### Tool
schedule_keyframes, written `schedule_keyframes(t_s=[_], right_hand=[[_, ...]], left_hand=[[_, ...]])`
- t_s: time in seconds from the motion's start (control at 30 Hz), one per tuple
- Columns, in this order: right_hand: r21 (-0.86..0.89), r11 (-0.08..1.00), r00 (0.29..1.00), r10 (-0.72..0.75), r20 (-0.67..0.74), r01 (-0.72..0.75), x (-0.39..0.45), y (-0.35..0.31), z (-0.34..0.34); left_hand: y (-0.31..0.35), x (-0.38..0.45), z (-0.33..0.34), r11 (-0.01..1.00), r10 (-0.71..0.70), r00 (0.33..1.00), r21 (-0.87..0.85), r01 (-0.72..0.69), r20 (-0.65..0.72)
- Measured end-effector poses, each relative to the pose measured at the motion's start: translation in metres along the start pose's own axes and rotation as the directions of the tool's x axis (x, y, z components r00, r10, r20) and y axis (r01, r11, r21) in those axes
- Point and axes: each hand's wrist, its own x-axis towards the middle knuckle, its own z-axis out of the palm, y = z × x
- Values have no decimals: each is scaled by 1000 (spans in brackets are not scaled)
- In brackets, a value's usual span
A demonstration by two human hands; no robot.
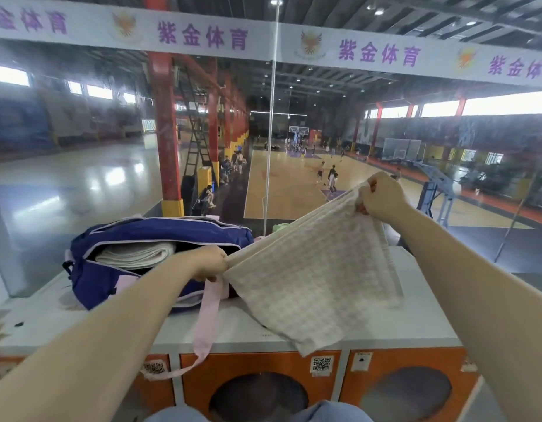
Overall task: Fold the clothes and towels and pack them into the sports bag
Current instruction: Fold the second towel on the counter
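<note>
A pale towel (318,269), cream with a faint pinkish-grey checked weave, hangs stretched between two bare hands above the white counter (415,315). It looks folded over on itself, with several layered edges showing along its upper border and right side, and its lowest corner droops past the counter's front edge. The left hand (210,261) has its grip clamped on the towel's left upper corner, fingers and thumb pinched together on the cloth, low and just in front of the bag. The right hand (382,194) is raised higher, its grip likewise closed around the towel's other upper corner, so the top edge slopes up from left to right. To the left on the counter sits the sports bag (111,287), dark blue with light pink trim, its top opening unzipped; inside lies a folded white towel (135,254), ribbed with stacked folds. A pink strap (207,324) of the bag trails across the counter and hangs down over the front. Beneath the counter top are orange locker fronts (257,385) with dark round windows and QR stickers. Behind the counter a glass pane looks out over a basketball hall with players on a wooden court (288,184), red pillars, and a white banner with purple characters overhead.
</note>
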Motion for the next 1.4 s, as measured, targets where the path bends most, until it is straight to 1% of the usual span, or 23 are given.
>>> schedule_keyframes(t_s=[0.07,0.1,0.13,0.2,0.27,0.33,0.43,0.5,0.63,0.67,0.7,0.73,0.8,0.83,0.87,0.93,1.03,1.07,1.13,1.17,1.23,1.3,1.4], right_hand=[[4,1000,1000,22,-14,-22,6,-1,-15],[5,999,999,35,-20,-34,12,1,-21],[22,999,999,43,-23,-42,13,-1,-27],[72,995,997,68,-48,-64,16,-8,-38],[131,988,994,88,-64,-79,15,-15,-48],[188,979,993,100,-68,-85,15,-21,-57],[209,974,990,112,-87,-91,-4,-44,-74],[216,971,986,125,-108,-99,-16,-57,-84],[271,957,986,137,-100,-106,-31,-69,-98],[289,952,986,134,-99,-100,-32,-70,-101],[305,947,986,135,-99,-99,-33,-70,-104],[317,943,985,139,-98,-102,-33,-69,-106],[326,940,985,143,-97,-104,-35,-68,-108],[323,941,985,143,-99,-104,-36,-67,-109],[320,942,984,146,-103,-107,-36,-66,-110],[300,947,982,155,-112,-115,-37,-65,-111],[207,974,981,126,-147,-95,-39,-63,-116],[170,982,981,112,-161,-84,-39,-62,-117],[129,989,982,92,-166,-71,-37,-59,-116],[114,991,983,86,-161,-67,-37,-57,-114],[83,994,984,86,-153,-74,-33,-50,-107],[25,995,987,95,-131,-92,-29,-40,-96],[30,991,988,134,-76,-132,-21,-25,-79]], left_hand=[[10,-15,-29,963,-55,982,-251,100,183],[13,-22,-44,933,-29,974,-344,107,224],[14,-29,-59,906,2,975,-412,92,220],[21,-39,-81,845,55,985,-533,41,162],[31,-49,-96,753,76,995,-657,-13,67],[41,-56,-107,646,80,996,-758,-89,-49],[49,-62,-119,445,49,977,-872,-206,-206],[52,-66,-122,343,33,963,-902,-263,-268],[55,-76,-122,234,37,896,-868,-438,-442],[55,-79,-121,230,57,882,-854,-467,-467],[54,-80,-121,255,84,874,-838,-483,-479],[53,-82,-120,325,110,866,-806,-494,-487],[50,-83,-115,521,140,838,-680,-515,-527],[49,-84,-111,597,134,814,-610,-521,-565],[49,-85,-107,646,117,786,-554,-525,-607],[49,-86,-101,682,69,724,-498,-536,-686],[49,-84,-98,638,43,655,-484,-600,-755],[50,-84,-98,651,38,639,-467,-599,-768],[51,-83,-97,728,25,614,-407,-552,-789],[50,-82,-95,749,16,610,-395,-533,-792],[49,-76,-90,751,-7,634,-423,-507,-773],[46,-67,-84,748,-15,669,-452,-486,-743],[41,-50,-75,756,-37,739,-503,-420,-673]])
